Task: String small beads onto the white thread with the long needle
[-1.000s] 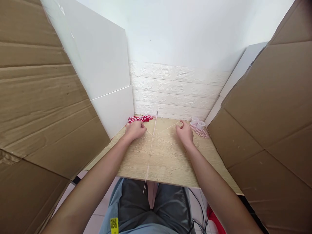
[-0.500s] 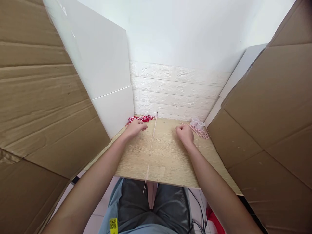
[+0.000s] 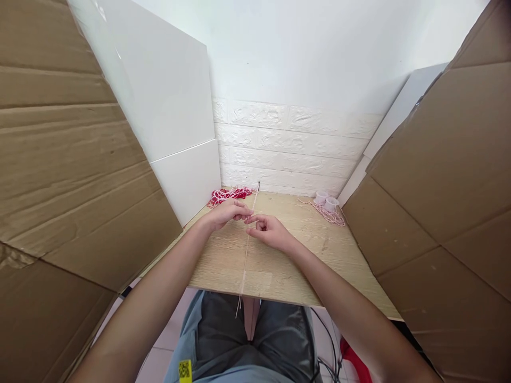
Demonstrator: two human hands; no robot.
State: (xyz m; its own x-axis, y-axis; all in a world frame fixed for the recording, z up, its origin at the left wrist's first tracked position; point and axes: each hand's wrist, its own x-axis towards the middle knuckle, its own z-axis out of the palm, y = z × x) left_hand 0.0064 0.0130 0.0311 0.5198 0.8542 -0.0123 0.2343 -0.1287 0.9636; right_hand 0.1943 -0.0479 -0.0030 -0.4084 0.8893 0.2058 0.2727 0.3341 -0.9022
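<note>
A thin pale cord (image 3: 246, 260) runs from a small hook (image 3: 258, 184) at the wall down the wooden board and hangs over its front edge. Over the cord's upper part, my left hand (image 3: 231, 213) has its fingers pinched together; what they hold is too thin to make out. My right hand (image 3: 268, 230) meets it from the right, index finger and thumb apart, the index tip at the left fingertips. Red and pink-white cords (image 3: 229, 196) lie in a bundle behind my left hand. Pink cords (image 3: 330, 214) lie at the back right.
Two small clear cups (image 3: 331, 204) stand at the board's (image 3: 295, 276) back right corner. Tall cardboard panels rise on the left (image 3: 80, 159) and right (image 3: 447, 175). A white brick-pattern wall (image 3: 303, 141) closes the back. Black cables hang below the front edge.
Both hands have come together over the cord; they were apart on either side of it. My right hand has moved left and its index finger and thumb have spread from a closed fist.
</note>
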